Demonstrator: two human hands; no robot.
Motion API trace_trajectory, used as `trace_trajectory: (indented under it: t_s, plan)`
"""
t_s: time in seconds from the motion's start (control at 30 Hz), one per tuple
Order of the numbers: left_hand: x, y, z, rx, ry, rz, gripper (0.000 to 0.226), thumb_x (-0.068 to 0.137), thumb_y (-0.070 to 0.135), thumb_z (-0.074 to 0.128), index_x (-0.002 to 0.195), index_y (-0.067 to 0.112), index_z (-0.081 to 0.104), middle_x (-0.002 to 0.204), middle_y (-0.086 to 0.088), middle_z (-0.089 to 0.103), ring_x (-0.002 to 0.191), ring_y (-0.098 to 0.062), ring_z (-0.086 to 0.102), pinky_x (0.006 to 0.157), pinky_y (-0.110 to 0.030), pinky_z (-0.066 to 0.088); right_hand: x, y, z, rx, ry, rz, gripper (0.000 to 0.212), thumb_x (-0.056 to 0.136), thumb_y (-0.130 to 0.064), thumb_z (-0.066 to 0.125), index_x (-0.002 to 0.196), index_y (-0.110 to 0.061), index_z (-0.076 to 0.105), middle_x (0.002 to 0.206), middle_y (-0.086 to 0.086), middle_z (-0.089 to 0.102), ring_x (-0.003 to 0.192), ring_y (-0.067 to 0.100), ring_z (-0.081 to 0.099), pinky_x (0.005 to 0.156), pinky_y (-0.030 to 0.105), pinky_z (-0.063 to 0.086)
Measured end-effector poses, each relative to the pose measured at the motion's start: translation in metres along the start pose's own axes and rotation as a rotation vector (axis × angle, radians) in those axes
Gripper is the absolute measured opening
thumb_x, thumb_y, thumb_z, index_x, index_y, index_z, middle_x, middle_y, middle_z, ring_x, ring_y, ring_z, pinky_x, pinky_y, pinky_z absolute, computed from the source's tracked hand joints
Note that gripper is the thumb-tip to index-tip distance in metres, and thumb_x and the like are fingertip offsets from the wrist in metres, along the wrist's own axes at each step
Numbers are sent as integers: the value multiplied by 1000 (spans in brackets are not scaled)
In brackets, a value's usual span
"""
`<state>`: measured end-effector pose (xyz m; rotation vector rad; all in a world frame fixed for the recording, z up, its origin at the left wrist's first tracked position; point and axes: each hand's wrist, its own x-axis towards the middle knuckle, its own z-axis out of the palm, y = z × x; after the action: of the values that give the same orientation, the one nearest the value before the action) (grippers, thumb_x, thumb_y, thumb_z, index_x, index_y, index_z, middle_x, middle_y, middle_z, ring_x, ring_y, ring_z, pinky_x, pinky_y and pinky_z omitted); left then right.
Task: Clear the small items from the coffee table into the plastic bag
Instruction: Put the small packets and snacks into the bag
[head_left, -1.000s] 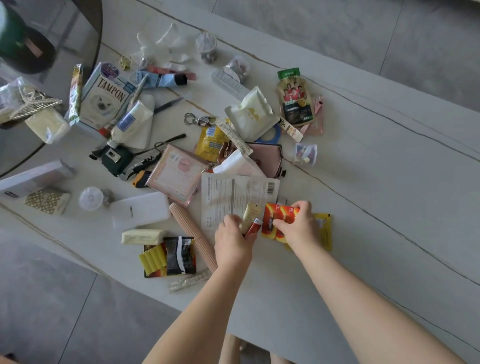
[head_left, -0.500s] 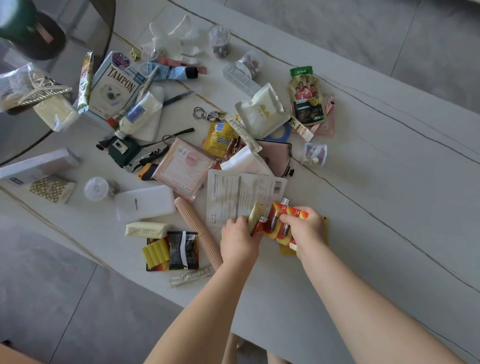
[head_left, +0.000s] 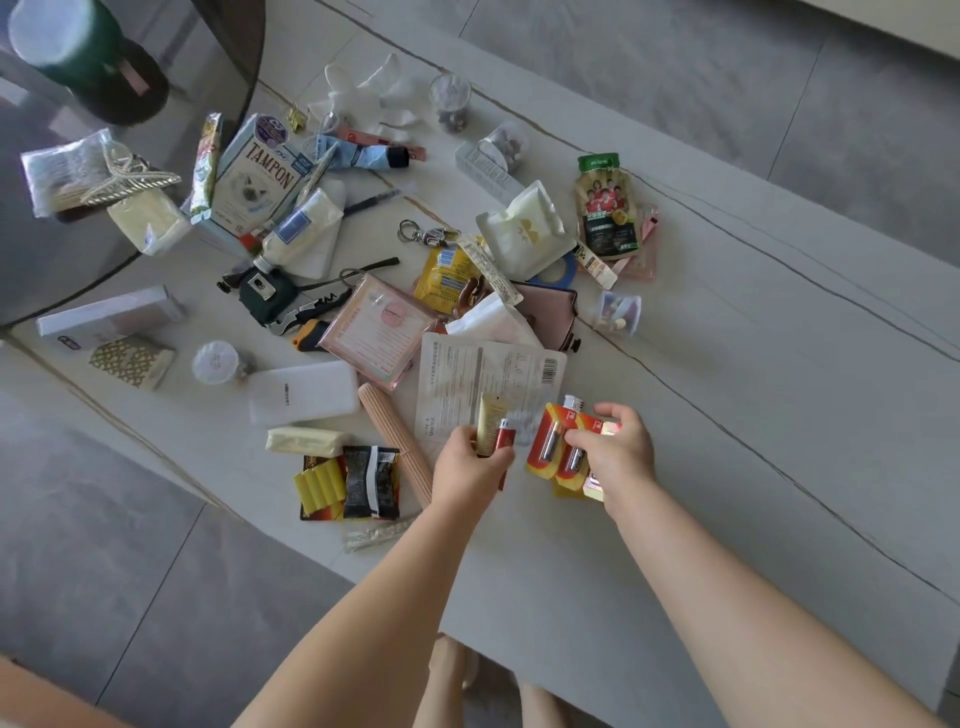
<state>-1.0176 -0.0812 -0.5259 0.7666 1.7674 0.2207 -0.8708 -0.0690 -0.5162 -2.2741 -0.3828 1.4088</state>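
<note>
Near the lower centre of the frame, the left hand (head_left: 470, 470) grips a small gold tube (head_left: 488, 423) and a red lighter (head_left: 504, 436) together, fingers curled round both. Just to its right, the right hand (head_left: 615, 457) pinches a red-and-yellow battery blister pack (head_left: 553, 449) by its upper edge, along with a yellow packet (head_left: 569, 488) partly hidden beneath it. Both hands sit over the pale coffee table (head_left: 753, 415), beside a white printed sachet (head_left: 488, 374) with a barcode. Left of it lie a ribbed beige stick (head_left: 387, 426), a white power bank (head_left: 304, 397) and a black snack packet (head_left: 369, 483). Further clutter spreads toward the upper left, including a tampon box (head_left: 257, 176), a blue tube (head_left: 358, 156) and a green drink pouch (head_left: 605, 208). No plastic bag can be made out for certain.
</note>
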Motion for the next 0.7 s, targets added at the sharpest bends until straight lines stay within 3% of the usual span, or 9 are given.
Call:
trace_trajectory:
  t_s: [0.13,0.23,0.33,0.47,0.63,0.7]
  plan:
    - [-31,13,-23,-206,8,-70,25,86,20,66,106,17,51,85,0,60,75,-13,58,68,-30,53,-36,-16,-13,17,-57,-14,52,72,-4,74,116,-22,52,114,6,55,97,29,62,76,51,58]
    - [-62,27,-45,-308,17,-79,27,86,18,66,110,14,54,88,-4,62,82,-19,61,75,-36,55,-72,-33,-22,-18,-140,-43,49,73,-8,75,114,-23,53,111,6,58,99,27,60,81,50,56]
    - [-102,45,-71,-397,28,-61,27,86,17,65,111,14,55,91,-4,63,85,-18,62,71,-29,52,-110,-52,-27,-33,-247,-71,43,77,-8,74,111,-24,54,108,6,60,99,27,60,85,49,55]
    - [-160,54,-110,-470,70,-62,17,86,12,64,102,15,59,83,1,65,73,-11,62,62,-22,53,-166,-77,-25,-76,-412,-149,37,80,-6,71,108,-25,55,102,6,59,97,28,59,81,42,54]
    - [-230,38,-164,-623,181,-97,15,84,5,63,97,13,59,82,-5,65,71,-18,63,60,-27,53,-242,-94,-8,-175,-591,-233,35,84,-6,67,113,-24,55,112,11,59,101,29,59,87,49,54]
    - [-259,23,-184,-714,231,-122,15,83,5,64,95,14,60,84,-8,66,74,-21,62,67,-32,52,-273,-96,4,-240,-657,-270,34,87,-7,63,116,-21,54,115,13,60,105,31,59,92,52,51]
